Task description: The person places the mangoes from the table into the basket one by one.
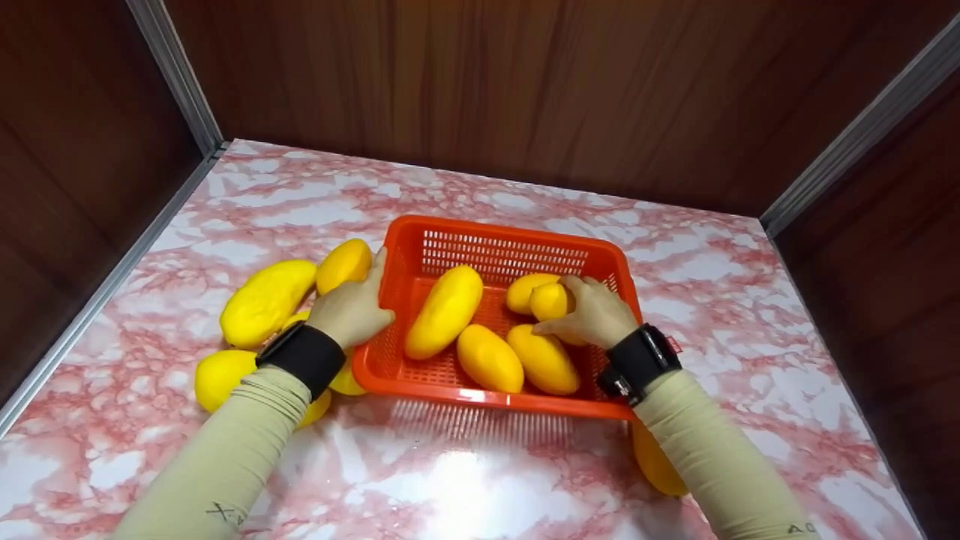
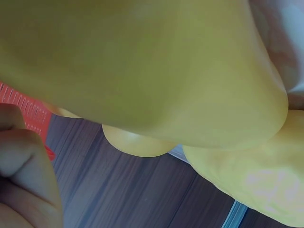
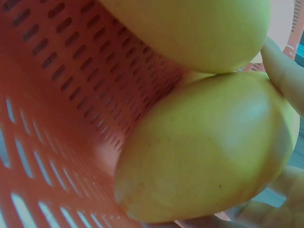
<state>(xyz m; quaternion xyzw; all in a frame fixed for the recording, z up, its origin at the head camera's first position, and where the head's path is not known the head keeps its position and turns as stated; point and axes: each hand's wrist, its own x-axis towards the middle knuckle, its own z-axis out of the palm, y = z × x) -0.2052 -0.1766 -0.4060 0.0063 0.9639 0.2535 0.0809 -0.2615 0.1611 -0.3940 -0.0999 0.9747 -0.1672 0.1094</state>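
Note:
An orange-red plastic basket (image 1: 510, 403) with slotted walls stands mid-table, several yellow mangoes inside. My left hand (image 1: 349, 311) grips its left rim, the thumb reaching over the edge. Inside, at the right end, my right hand (image 1: 598, 315) holds a mango (image 1: 551, 301) between thumb and fingers; the right wrist view has this mango (image 3: 204, 147) large beside the slotted wall. Another mango (image 1: 544, 361) lies just below the right thumb. A long mango (image 1: 444, 311) leans toward the basket's left side, with a shorter one (image 1: 490, 358) next to it.
Left of the basket, several mangoes lie on the marbled table (image 1: 480, 480), among them a large one (image 1: 268, 302) and a rounder one (image 1: 223, 377), partly behind the left forearm. One more mango (image 1: 656, 461) sits by the right forearm. Brown wood-grain panels (image 1: 480, 90) enclose the table.

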